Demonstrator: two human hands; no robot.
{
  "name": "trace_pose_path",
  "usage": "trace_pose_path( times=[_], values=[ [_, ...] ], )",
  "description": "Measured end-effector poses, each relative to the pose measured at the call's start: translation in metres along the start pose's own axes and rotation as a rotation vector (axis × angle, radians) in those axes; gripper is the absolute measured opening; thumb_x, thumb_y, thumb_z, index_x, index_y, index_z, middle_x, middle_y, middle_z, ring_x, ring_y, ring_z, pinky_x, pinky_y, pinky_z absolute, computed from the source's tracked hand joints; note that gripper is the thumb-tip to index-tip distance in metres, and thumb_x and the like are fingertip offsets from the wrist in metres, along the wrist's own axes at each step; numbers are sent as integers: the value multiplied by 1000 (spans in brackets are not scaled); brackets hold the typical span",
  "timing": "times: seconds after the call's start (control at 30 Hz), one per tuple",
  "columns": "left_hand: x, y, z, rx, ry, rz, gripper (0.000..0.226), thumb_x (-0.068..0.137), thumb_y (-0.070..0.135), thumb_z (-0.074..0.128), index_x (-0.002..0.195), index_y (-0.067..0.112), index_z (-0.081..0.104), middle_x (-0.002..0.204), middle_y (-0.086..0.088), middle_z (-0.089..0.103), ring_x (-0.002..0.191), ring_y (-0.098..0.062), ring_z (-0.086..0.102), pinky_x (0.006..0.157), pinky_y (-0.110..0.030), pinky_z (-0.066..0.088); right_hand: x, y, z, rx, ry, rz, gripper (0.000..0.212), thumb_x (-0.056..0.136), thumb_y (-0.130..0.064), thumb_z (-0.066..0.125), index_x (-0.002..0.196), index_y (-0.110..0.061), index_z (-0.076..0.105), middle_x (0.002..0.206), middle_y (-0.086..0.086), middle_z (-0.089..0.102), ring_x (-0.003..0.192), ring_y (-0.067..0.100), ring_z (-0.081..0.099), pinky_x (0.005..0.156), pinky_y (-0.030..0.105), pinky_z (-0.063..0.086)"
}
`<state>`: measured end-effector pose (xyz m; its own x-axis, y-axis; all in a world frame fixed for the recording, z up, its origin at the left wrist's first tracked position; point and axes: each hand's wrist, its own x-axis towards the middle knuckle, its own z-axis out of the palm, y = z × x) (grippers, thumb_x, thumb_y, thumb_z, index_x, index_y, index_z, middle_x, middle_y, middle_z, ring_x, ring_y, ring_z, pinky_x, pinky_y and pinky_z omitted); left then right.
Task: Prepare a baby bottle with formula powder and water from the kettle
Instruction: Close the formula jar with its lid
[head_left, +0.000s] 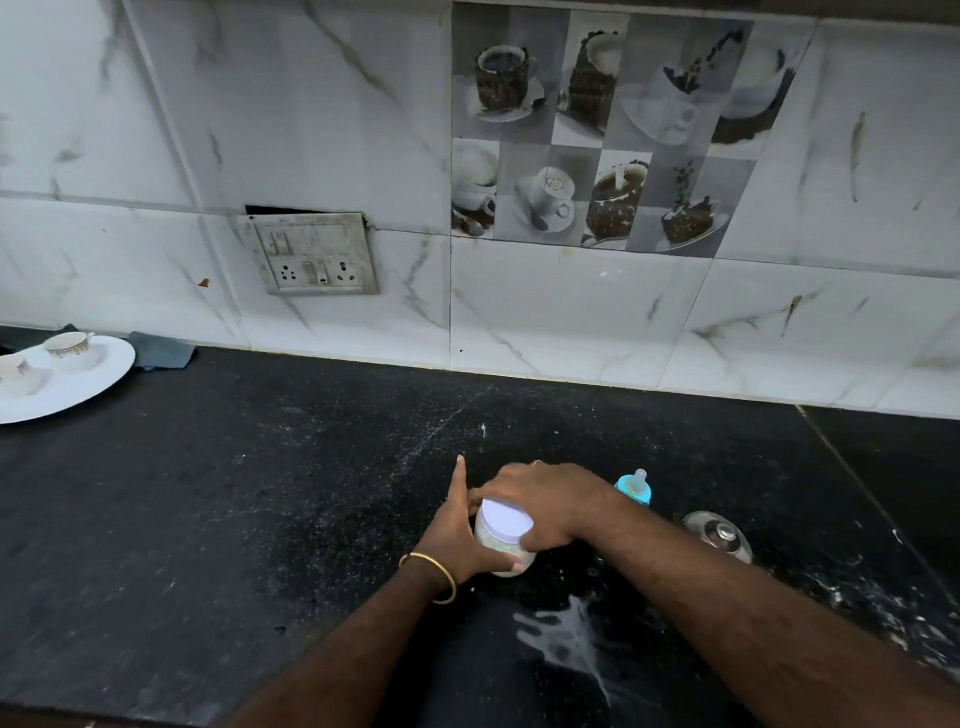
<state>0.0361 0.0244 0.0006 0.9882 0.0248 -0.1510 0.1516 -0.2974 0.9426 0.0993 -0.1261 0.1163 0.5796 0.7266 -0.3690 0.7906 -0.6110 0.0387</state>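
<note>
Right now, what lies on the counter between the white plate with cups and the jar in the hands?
In the head view, only bare black counter lies between the plate and the jar.

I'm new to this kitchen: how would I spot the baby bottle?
Start at the black countertop and find the two hands around a white-lidded jar. Just behind the right hand stands the baby bottle, the only thing there with a bright blue collar and a clear teat.

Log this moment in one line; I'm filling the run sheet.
left hand holds formula jar | right hand grips lid | bottle teat cap behind on counter | spill near front edge
</note>
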Motion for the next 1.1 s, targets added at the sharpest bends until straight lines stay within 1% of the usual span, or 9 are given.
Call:
trace_pose_path(
  times=[0.1,0.23,0.37,0.5,0.63,0.77,0.9,1.03,1.1],
  values=[
    [1,1,0,8,-3,6,158,50,18,98,155,26,-19,123,13,59,118,0,56,107,-30,46,3,0,0,-21,106,123,76,79,-75,56,136,-26,47,127,2,59,112,25,61,83,41,49],
    [1,0,1,-11,6,-3,155,50,15,98,155,25,-15,124,15,58,122,0,54,109,-26,43,2,1,-3,-1,-32,29,89,72,-54,78,145,-43,30,134,-5,50,115,23,57,82,43,53],
    [1,0,1,15,-5,-1,152,51,15,97,157,24,-12,124,13,59,118,3,55,105,-25,47,4,1,-3,-37,25,173,82,76,-74,60,141,-29,41,129,2,59,112,25,61,86,42,51],
    [0,1,0,21,4,0,147,50,14,98,157,26,-3,122,21,56,114,16,50,95,-9,45,3,3,-3,18,-26,45,80,76,-48,79,143,-40,37,131,-2,52,116,24,57,82,42,53],
    [-1,6,1,66,26,10,133,41,28,98,150,25,21,126,11,58,119,-4,57,105,-32,49,4,1,3,56,8,70,73,79,-45,77,141,-33,41,129,2,52,114,24,56,78,37,47],
    [-4,6,3,85,68,16,113,38,32,96,134,28,38,123,9,61,116,-6,60,101,-34,53,4,-4,8,94,16,105,74,81,-45,75,144,-31,38,129,5,50,117,25,53,79,37,45],
    [-8,12,3,165,75,-10,110,46,25,97,135,30,33,126,12,57,121,-10,57,100,-25,49,1,0,22,238,70,140,79,80,-48,74,147,-35,34,132,3,47,122,26,50,90,42,50],
    [-6,35,3,324,1,-25,136,47,35,98,154,14,17,152,-1,39,141,-19,38,115,-32,35,-24,14,35,538,167,176,104,76,-53,75,158,-36,13,150,0,37,136,24,41,106,44,44],
    [-1,47,7,459,2,-22,132,51,46,95,155,13,20,157,-2,32,146,-21,29,120,-33,24,-46,30,40,653,351,202,89,79,-47,76,154,-36,30,143,-5,43,131,18,48,105,38,44]
  ],
)
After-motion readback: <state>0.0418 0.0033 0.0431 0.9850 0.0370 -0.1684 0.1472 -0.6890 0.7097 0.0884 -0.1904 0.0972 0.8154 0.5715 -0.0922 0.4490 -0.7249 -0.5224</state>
